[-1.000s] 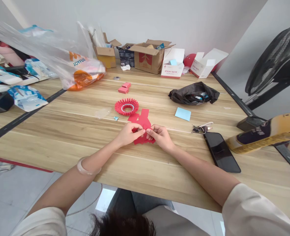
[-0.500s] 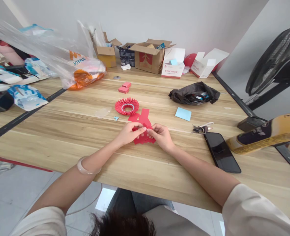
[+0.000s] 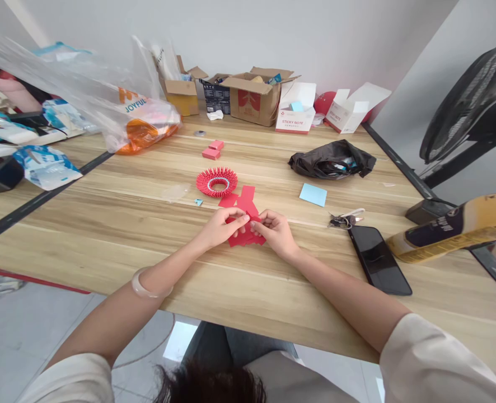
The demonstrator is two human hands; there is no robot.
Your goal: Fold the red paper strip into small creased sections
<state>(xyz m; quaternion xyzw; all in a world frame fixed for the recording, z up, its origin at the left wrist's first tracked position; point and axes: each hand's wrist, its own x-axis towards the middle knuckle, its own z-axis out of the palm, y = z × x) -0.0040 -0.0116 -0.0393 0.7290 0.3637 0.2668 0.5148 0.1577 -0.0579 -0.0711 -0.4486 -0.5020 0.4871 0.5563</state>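
Where both hands meet, red paper piece (image 3: 249,219) pinched between fingertips (image 3: 243,220).

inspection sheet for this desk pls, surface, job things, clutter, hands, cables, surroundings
surface: wooden table, a dark seam along its left side.
job's things: red paper pieces under the hands; red folded paper ring just behind them; two pink pads farther back.
clutter: blue sticky note, keys, black phone, black bag, clear plastic bag, cardboard boxes, white sticky note boxes.
grippers: left hand and right hand both pinch one small red piece between them.
cables: nothing seen.
surroundings: black fan at right, white wall behind, grey floor.
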